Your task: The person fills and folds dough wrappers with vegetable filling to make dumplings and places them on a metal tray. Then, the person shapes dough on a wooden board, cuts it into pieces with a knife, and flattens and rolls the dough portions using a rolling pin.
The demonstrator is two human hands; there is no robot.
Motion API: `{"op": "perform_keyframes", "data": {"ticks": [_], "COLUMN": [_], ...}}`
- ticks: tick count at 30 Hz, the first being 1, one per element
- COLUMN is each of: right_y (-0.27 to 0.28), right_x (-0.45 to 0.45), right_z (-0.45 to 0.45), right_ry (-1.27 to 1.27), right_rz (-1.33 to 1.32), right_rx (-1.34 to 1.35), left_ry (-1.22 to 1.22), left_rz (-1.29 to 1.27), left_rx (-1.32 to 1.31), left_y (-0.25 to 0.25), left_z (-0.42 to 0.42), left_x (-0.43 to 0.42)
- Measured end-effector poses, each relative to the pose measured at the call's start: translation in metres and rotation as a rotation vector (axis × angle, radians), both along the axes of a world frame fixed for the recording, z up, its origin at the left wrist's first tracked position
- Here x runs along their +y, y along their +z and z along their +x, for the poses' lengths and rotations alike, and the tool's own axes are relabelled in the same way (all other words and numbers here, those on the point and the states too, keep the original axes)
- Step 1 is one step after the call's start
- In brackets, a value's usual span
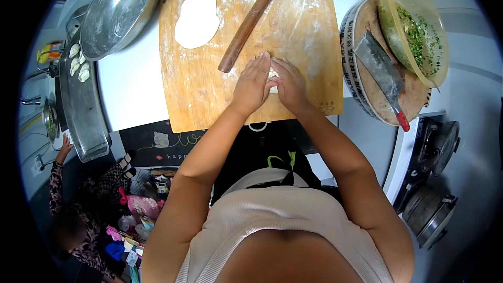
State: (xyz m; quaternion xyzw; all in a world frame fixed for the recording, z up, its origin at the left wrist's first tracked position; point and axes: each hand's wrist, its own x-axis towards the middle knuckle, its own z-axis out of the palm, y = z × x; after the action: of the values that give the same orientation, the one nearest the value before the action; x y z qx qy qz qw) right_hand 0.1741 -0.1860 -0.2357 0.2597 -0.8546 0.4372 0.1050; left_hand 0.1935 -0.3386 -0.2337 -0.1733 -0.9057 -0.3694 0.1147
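The dough (273, 89) lay just right of middle, toward the near edge of the board (209, 107), with the left hand (251, 85) and right hand (290, 85) cupped together, both grips closed around it. Beyond the left hand the pin (254, 21) slanted toward the far edge, and a flat sheet (197, 20) lay near the left edge. Right of the board, a block (372, 94) on the worktop (126, 91) carried a cleaver (380, 65) and a bowl (390, 31).

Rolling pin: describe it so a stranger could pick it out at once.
Find the large, floured wooden board at the top centre. The rolling pin lies slantwise on it, its near end close to the left hand. It is the long, dark-brown rod, unlike the flat white dough sheet to its left.
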Motion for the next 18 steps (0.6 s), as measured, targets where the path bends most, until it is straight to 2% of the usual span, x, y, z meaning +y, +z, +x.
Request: {"op": "perform_keyframes", "data": {"ticks": [4, 10, 11, 14, 16, 17, 18], "right_y": [-0.004, -0.007, -0.007, 0.006, 0.018, 0.023, 0.026], "right_x": [0.000, 0.002, 0.002, 0.010, 0.020, 0.026, 0.034], "right_z": [0.003, 0.001, 0.001, 0.004, 0.006, 0.007, 0.006], "right_ry": [-0.041, -0.040, -0.034, 0.069, 0.029, 0.008, -0.038], "right_rz": [-0.063, -0.142, -0.147, -0.202, -0.120, -0.077, 0.108], "right_rx": [0.021, 0.048, 0.057, -0.209, -0.145, -0.114, -0.009], "left_ry": [0.058, 0.175, 0.164, 0.178, 0.242, 0.228, 0.217], "left_rz": [-0.028, 0.074, 0.094, 0.196, 0.325, 0.271, 0.219], "left_rx": [0.066, 0.184, 0.134, 0.009, -0.058, -0.073, -0.089], "left_y": [-0.003, -0.010, -0.010, 0.004, 0.025, 0.024, 0.023], "left_z": [0.004, 0.010, 0.012, 0.015, 0.018, 0.019, 0.021], "left_x": [0.004, 0.018, 0.017, 0.011, 0.010, 0.008, 0.003]}}
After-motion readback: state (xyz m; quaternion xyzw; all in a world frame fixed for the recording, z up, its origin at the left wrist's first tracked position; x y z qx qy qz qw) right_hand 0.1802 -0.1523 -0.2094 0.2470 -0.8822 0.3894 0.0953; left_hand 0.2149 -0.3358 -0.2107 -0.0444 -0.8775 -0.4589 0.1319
